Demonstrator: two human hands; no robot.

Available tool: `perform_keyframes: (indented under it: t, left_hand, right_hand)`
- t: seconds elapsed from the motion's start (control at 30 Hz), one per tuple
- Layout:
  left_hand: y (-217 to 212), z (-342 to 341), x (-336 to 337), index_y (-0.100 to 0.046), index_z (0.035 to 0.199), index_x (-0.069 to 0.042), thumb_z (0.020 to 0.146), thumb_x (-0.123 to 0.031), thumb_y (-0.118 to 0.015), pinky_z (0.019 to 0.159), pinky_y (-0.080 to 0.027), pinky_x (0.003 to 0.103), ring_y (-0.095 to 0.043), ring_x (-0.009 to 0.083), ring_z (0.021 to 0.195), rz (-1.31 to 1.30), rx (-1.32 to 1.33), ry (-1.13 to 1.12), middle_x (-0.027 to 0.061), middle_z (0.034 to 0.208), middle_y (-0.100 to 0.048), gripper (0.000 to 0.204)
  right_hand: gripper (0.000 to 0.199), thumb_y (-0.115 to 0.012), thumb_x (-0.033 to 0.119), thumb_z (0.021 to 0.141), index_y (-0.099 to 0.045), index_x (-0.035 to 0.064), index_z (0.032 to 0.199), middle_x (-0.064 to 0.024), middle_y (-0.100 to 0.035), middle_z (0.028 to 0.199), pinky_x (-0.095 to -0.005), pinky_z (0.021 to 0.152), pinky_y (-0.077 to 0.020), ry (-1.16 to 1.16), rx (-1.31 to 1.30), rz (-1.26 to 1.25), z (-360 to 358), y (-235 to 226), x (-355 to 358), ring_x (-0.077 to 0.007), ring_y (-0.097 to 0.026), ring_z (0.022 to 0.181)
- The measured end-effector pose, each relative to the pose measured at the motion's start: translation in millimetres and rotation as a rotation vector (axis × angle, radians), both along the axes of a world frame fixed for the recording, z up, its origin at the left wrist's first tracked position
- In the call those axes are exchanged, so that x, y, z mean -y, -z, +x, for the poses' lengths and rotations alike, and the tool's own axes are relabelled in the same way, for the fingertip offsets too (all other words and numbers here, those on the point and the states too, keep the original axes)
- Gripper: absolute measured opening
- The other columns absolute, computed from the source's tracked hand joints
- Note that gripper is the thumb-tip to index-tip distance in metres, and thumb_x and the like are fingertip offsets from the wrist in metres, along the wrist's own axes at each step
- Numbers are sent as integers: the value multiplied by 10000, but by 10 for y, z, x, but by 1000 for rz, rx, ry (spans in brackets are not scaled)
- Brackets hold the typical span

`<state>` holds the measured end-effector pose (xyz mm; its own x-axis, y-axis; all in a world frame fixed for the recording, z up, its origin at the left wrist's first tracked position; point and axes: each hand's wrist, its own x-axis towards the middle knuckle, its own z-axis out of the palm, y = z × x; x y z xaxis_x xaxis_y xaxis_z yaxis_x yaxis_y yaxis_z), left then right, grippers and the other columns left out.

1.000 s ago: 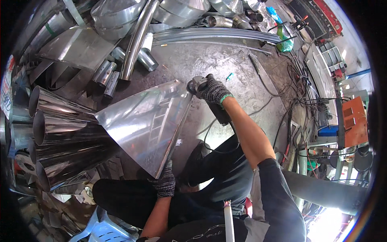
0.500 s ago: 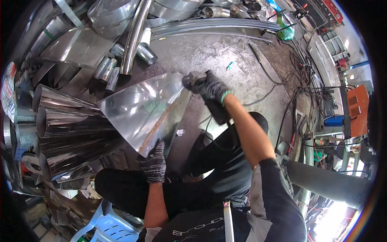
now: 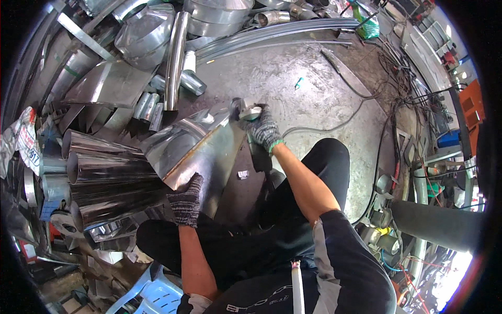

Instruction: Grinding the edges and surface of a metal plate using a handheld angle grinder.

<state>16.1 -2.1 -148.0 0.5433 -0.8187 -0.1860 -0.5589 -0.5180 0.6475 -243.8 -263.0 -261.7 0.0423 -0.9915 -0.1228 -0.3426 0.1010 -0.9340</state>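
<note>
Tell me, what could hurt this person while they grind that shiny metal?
The grinder in the right hand runs close to the bare forearm, so a slip could cut it. The left hand grips the cone at its thin edge, which may cut through the glove. Cables nearby could trip someone.

Shiny sheet-metal cone (image 3: 196, 149) lies tilted, grinder (image 3: 244, 111) touching it.

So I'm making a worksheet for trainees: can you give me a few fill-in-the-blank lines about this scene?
1. The left hand grips the near edge of the shiny metal ____.
2. The right hand holds an angle ____ against the cone.
3. Both hands wear knitted ____.
4. Near the floor patch, more cones lie stacked to the person's ____.

Missing words: cone; grinder; gloves; left
</note>
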Motion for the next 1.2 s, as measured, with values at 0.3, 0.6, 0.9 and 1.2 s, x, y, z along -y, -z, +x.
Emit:
perform_keyframes:
  t: [0.3, 0.6, 0.9, 1.2]
  left_hand:
    - [-42, 294, 183, -737, 1499, 35, 1183, -173, -593, 1178, -604, 371, -762, 182, 1358, 144, -283, 108, 140, 1511, -780, 404]
    - [29, 201, 113, -890, 1251, -49, 1057, -335, -854, 1056, -622, 384, -839, 209, 1138, -82, -45, 159, 136, 1193, -891, 347]
    - [120, -117, -40, -827, 1227, 26, 987, -190, -934, 969, -621, 377, -813, 190, 1009, -175, -445, -273, 90, 1101, -880, 341]
    - [201, -188, -138, -856, 1165, -28, 1029, -379, -868, 855, -625, 452, -837, 287, 915, -128, -185, -158, 137, 1055, -885, 376]
  right_hand:
    - [1125, -1019, 573, 811, -443, 22, 1605, -255, -806, 1308, -491, 1043, -620, -21, -79, 39, 36, -498, -276, -421, -787, 1232]
    - [1043, -1015, 501, 856, -465, 14, 1596, -231, -760, 1381, -450, 1102, -605, -177, -58, -17, 141, -1051, -601, -338, -747, 1273]
    - [929, -966, 264, 916, -408, 75, 1635, -241, -793, 1325, -470, 1011, -628, -216, -158, 21, 226, -1052, -706, -383, -802, 1177]
    - [893, -962, 243, 925, -422, 76, 1616, -234, -809, 1261, -466, 1009, -629, -299, -182, -134, 273, -1108, -858, -375, -806, 1148]
